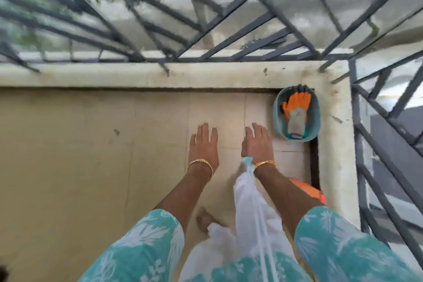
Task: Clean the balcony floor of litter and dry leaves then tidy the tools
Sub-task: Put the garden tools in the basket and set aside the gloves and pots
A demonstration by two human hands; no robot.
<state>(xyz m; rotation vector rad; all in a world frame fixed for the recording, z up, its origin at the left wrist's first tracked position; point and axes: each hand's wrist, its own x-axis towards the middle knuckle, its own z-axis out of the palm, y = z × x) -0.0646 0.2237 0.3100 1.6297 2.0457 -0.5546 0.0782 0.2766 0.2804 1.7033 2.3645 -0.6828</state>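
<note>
Left hand (203,144): held out flat over the tiled floor (68,144), fingers straight, gripping nothing. Right hand (257,143): likewise flat, fingers straight and apart from any object; white cloth (248,208) hanging beside its wrist. Teal bucket (278,119): in the floor corner against the parapet (206,74), just beside right hand. Orange-and-grey gloves (296,110): inside bucket. Grille (229,30): above parapet.
</note>
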